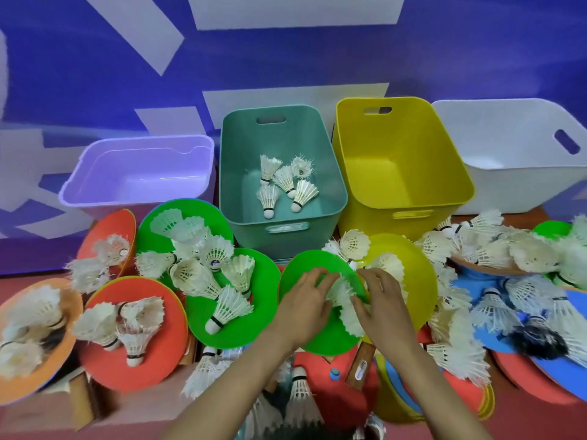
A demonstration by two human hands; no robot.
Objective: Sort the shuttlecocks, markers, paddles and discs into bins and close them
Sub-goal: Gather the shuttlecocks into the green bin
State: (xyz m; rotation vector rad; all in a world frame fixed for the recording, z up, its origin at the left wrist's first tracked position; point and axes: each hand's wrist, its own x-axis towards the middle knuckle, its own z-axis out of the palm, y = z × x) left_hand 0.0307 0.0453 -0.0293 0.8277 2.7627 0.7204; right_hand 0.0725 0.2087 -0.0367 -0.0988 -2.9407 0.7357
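- Our left hand (309,301) and right hand (386,301) press in from either side on a bunch of shuttlecocks (344,295). The fingers of both curl into the ragged white feather skirts, so both hands grip it.
- The bunch lies on a flat, smooth green disc (327,341), round and thin, near the middle of the red surface (540,420), towards its near edge. The disc's right rim lies over a glossy yellow disc (419,274).
- Just below our right wrist we see a paddle handle (359,371) of varnished wood with a small pale label.
- Straight behind the green disc stands the teal bin (241,173), a matte plastic tub with rounded corners and slot handles, its top open. A handful of binned shuttlecocks (286,185) lie on its floor, with round cork tips and fanned feathers.
- The teal bin stands in a row along the far edge with three other open tubs: a shallow, translucent lilac bin (136,173) on the left, then a deep yellow bin (400,160) and a white bin (514,154) on the right.
- Towards the left edge lie a red disc (158,360) and an orange disc (19,392). Towards the right edge lies a blue disc (568,373). Loose shuttlecocks (228,309) are heaped over them, some frayed.
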